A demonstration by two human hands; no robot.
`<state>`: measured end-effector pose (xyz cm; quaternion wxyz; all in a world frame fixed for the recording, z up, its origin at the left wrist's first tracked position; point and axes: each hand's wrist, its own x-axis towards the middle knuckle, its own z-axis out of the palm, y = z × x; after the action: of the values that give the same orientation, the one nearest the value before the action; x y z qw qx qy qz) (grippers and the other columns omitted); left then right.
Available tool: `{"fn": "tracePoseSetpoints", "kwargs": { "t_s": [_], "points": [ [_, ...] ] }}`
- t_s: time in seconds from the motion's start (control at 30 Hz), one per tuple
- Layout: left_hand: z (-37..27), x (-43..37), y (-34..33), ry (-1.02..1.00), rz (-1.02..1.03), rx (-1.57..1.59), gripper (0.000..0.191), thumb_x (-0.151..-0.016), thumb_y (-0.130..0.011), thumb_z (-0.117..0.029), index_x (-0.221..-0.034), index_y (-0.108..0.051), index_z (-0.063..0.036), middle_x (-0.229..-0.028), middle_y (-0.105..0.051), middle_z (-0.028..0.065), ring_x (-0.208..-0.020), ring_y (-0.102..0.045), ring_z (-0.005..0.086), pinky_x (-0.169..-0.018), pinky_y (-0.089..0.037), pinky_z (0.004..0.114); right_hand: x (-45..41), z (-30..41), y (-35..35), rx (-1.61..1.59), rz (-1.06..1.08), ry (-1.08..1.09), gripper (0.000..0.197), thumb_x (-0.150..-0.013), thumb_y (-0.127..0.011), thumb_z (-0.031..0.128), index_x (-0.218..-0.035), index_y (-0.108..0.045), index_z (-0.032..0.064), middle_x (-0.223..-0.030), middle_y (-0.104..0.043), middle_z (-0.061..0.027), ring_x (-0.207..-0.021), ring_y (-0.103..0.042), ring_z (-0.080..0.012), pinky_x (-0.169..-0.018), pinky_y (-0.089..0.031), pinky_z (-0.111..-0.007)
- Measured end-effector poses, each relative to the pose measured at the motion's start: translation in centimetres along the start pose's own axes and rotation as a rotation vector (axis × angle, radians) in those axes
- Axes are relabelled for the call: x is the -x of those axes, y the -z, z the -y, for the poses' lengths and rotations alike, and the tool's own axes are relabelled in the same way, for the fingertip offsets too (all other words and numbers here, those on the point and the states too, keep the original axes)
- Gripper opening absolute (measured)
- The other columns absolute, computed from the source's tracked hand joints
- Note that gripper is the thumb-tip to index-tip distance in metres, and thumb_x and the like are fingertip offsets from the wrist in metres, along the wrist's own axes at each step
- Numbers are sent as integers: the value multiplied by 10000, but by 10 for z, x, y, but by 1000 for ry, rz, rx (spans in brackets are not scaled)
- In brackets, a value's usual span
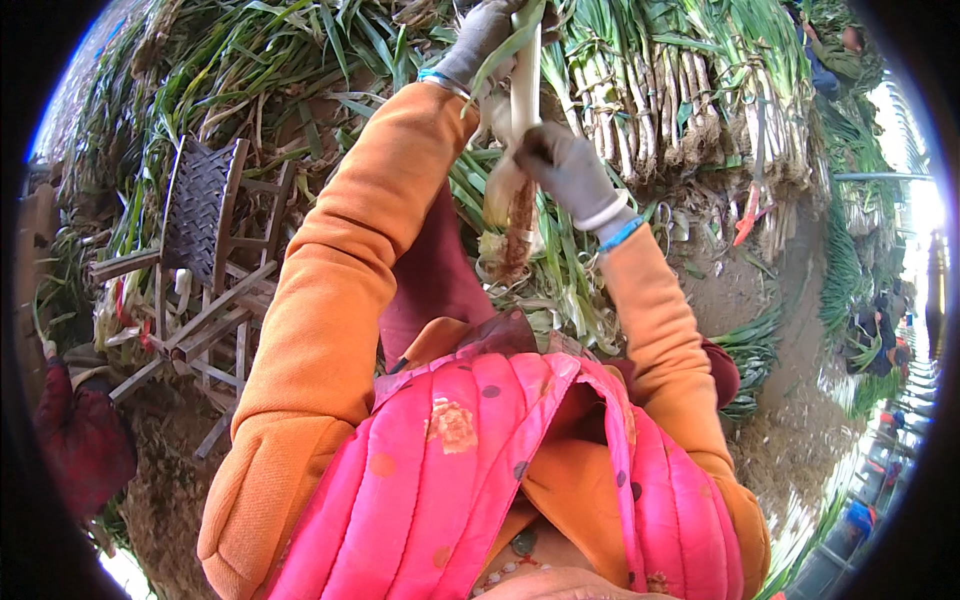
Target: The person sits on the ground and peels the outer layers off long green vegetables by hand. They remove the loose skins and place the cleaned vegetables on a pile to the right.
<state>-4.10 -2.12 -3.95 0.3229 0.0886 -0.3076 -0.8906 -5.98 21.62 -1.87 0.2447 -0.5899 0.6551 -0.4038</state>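
My left hand [486, 39], in a grey glove, is closed around the upper stalk of a large green onion [526, 86] at the top middle. The white stalk hangs down from it, with brown roots [517, 232] at its lower end. My right hand [570, 169], also gloved in grey, pinches pale outer layers beside the lower stalk; its fingertips are partly blurred. Loose leaves and peeled husks [585, 300] lie below and around the stalk. Tied bundles of green onions [645, 112] lie close by at the upper right.
Small wooden stools, one with a woven seat [199, 214], are heaped at left. Loose green onions [247, 52] cover the ground at upper left. Another person in red [82, 442] is at the far left; other people are at the right rim. An orange-red ribbon [747, 217] hangs by the bundles.
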Motion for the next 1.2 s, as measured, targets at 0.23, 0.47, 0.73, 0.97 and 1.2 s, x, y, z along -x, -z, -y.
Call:
{"fn": "tracePoseSetpoints", "kwargs": {
  "t_s": [0.23, 0.47, 0.73, 0.97, 1.2],
  "points": [
    [-1, 2, -7, -281, -185, -64, 194, -927, -608, -193, -1040, -633, -37, -834, -635, 45, -732, -606, 145, -616, -521, 317, 67, 8, 0, 494, 561, 81, 298, -910, -567, 255, -1172, -582, 115, -1003, -662, -130, -843, -672, -295, -676, -538, -386],
    [10, -9, 10, -355, -427, -666, 316, -853, -659, -320, -1030, -624, -60, -854, -624, 74, -797, -623, 211, -696, -526, 328, 66, -31, -23, 383, -212, 51, 692, -805, -714, 213, -1372, -394, -22, -1340, -462, -268, -1236, -443, -429, -1015, -386, -450],
    [13, 25, -28, -418, -389, -354, 469, -772, -735, -121, -1187, -553, 0, -998, -642, 97, -894, -584, 195, -783, -477, 317, 36, -61, -44, -4, -172, -108, 450, -981, -454, 183, -1362, -417, -54, -1281, -534, -243, -1090, -579, -330, -910, -460, -358],
    [29, 36, -26, 115, -299, -38, 229, -778, -685, -57, -936, -519, -61, -695, -568, 64, -479, -534, 187, -401, -458, 332, 0, -36, -1, 200, -213, 118, 303, -1000, -405, 159, -1183, -561, -25, -989, -625, -215, -860, -633, -309, -763, -491, -388],
    [23, 10, -9, 2, -449, -85, 147, -737, -665, -30, -789, -531, -60, -547, -509, 67, -369, -473, 200, -317, -356, 358, 30, 3, 7, 224, -158, 111, 154, -939, -445, 38, -1019, -572, 4, -702, -587, -147, -596, -582, -257, -543, -454, -377]
  ]
}}
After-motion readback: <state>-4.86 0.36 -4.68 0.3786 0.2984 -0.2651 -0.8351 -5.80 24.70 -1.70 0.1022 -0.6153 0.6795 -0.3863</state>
